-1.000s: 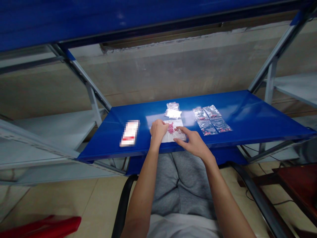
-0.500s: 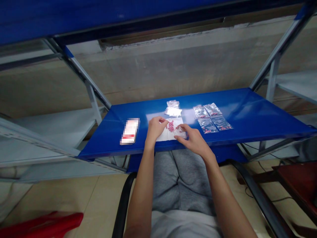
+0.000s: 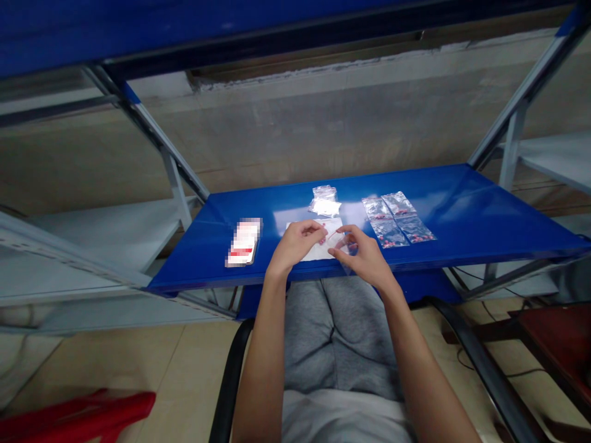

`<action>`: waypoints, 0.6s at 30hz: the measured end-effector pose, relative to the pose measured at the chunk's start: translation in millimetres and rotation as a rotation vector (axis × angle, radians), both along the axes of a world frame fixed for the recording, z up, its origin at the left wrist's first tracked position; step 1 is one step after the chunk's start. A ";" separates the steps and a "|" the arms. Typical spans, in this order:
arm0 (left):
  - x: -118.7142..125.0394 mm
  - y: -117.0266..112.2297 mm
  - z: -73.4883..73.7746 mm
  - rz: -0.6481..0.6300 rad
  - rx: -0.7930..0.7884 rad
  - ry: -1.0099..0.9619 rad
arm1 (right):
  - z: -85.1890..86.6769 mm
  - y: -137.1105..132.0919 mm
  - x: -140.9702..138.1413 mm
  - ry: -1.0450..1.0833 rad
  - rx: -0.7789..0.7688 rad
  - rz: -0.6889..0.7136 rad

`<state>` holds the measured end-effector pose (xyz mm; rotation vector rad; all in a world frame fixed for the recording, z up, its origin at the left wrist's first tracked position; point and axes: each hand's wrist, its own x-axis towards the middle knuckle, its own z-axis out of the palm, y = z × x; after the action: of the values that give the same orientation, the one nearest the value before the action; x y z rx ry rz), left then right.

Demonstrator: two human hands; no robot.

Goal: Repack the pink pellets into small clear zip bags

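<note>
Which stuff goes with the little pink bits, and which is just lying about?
Seems for the job:
pink bits
white sheet
clear bag at the right hand
bags holding bits
stacked bags

Probably just lying about:
phone-like thing, blurred
red thing on floor

My left hand [image 3: 295, 247] and right hand [image 3: 364, 257] are bare, as are my 2 forearms. I wear a pale, whitish-grey top [image 3: 341, 415] over mottled grey trousers [image 3: 308, 351], seamed down the middle and creased across the lap.
</note>
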<state>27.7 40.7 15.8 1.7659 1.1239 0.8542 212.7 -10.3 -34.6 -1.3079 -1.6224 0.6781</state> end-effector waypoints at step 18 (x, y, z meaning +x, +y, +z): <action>4.6 20.2 15.2 -0.349 -0.004 0.212 | 1.9 1.7 0.5 0.463 -0.223 0.212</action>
<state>32.3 60.8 30.9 2.0073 0.9065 0.4626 213.2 -8.6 -32.7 -1.0358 -1.3373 1.2228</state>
